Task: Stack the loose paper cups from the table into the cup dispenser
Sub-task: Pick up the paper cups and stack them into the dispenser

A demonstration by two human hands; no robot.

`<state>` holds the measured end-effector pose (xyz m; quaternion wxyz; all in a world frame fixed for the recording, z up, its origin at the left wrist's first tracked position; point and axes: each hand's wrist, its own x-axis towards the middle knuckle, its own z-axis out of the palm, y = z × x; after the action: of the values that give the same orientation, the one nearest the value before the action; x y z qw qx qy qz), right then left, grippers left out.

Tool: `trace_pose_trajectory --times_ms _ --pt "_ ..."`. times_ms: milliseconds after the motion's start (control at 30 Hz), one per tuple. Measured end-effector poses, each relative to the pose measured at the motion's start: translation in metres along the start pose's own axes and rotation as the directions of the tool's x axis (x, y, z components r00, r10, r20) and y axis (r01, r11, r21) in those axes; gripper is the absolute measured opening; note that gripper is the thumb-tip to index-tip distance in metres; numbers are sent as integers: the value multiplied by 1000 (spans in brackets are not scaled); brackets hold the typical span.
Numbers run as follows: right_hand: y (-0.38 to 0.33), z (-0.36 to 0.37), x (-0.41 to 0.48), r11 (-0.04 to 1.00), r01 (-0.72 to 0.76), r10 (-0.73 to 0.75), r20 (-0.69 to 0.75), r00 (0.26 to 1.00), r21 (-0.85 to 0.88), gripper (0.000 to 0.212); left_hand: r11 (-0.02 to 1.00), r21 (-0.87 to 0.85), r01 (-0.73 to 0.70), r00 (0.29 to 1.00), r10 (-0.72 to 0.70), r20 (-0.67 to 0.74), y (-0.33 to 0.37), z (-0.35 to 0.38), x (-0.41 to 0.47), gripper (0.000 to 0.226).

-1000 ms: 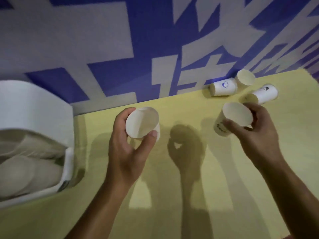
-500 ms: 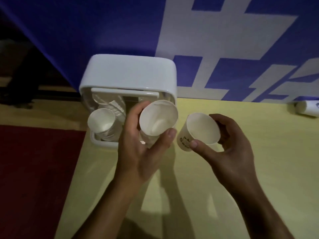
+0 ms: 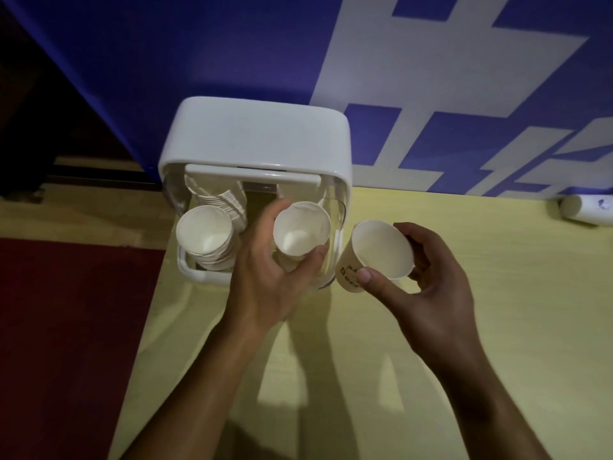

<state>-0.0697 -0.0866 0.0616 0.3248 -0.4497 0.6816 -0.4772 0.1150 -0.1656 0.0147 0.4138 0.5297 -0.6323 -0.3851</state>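
Holding a paper cup (image 3: 300, 232) in the left grip (image 3: 265, 280), fingers and thumb curled round its wall, mouth up over the right bay of the cup dispenser (image 3: 255, 137) at the tabletop's (image 3: 497, 327) far left corner. Clasping a second cup (image 3: 381, 250) in the right grip (image 3: 428, 287), tilted, just beside the dispenser. Reaching forward with both forearms.

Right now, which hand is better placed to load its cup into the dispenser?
Left. The left hand holds its paper cup over the right-side bay of the cup dispenser; the right hand holds its printed cup beside the dispenser.
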Motion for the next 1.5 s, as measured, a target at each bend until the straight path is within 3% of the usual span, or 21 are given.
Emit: trace_pose_trajectory --times_ms 300,500,633,733,1133,1300,1500 --pt "2 11 6 999 39 -39 -19 999 -25 64 987 50 154 984 -158 83 -20 5 -5 73" --pt "-11 19 13 994 109 -109 -59 992 -5 66 987 -13 160 975 -156 159 -20 -3 -6 73" --pt "-22 33 20 988 156 -156 -33 987 6 69 979 -157 133 990 -124 65 1 -18 -13 44" --pt "-24 49 22 985 174 -174 4 985 9 69 959 -264 100 995 -104 -1 17 -23 -9 35" --pt "25 79 22 985 116 -110 59 992 -126 66 981 -81 174 984 -171 47 -10 -6 -2 34" --pt "33 85 26 984 63 -50 83 995 -167 80 961 -162 224 975 -220 41 -19 -4 -2 34" --pt "30 78 25 972 47 -15 139 990 -231 92 966 -133 223 974 -227 -21 -13 -1 -2 31"
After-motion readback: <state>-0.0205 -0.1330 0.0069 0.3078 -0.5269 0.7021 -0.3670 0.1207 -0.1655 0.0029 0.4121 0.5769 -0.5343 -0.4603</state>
